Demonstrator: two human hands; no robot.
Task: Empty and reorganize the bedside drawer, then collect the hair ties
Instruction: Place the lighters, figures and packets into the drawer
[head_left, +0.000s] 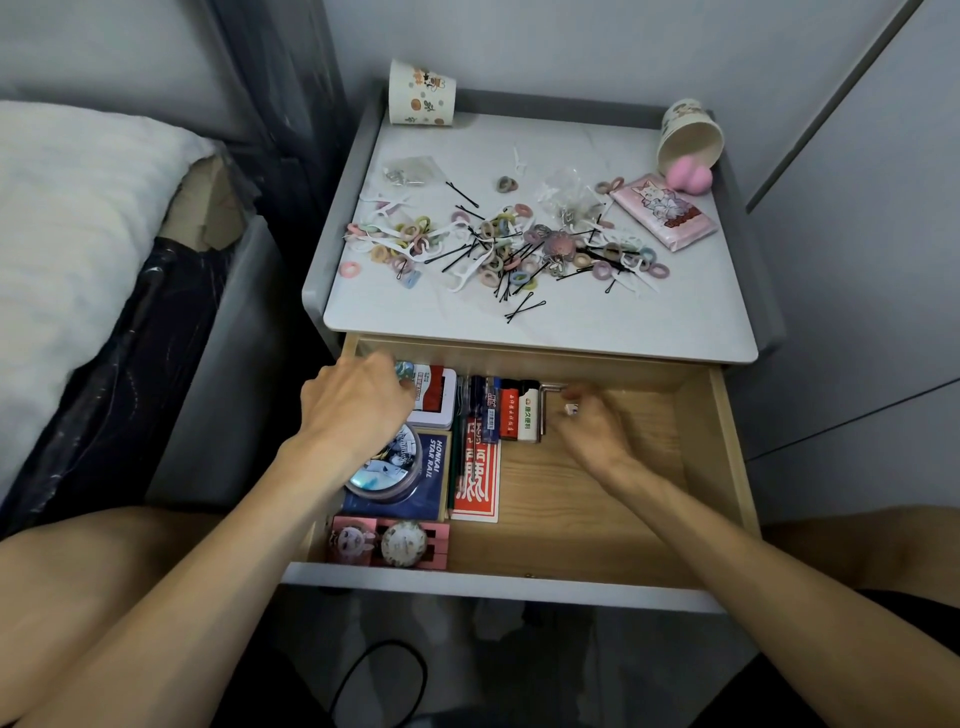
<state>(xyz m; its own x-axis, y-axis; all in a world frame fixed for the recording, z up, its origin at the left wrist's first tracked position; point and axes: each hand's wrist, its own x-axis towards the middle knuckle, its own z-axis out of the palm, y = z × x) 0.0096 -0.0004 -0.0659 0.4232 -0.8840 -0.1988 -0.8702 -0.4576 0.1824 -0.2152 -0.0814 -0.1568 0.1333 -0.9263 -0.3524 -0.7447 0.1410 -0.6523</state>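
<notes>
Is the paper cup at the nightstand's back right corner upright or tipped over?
Tipped: the printed paper cup lies on its side, mouth facing forward, a pink sponge at its rim.

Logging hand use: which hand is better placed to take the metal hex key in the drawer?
Right, likely: the right hand sits beside the hex key, while the left hand is over the red-and-white tin.

"HONKAI STAR RAIL" on blue box (434, 480) in drawer (649, 519); red card (478, 493) print probably Chinese, illegible.
</notes>
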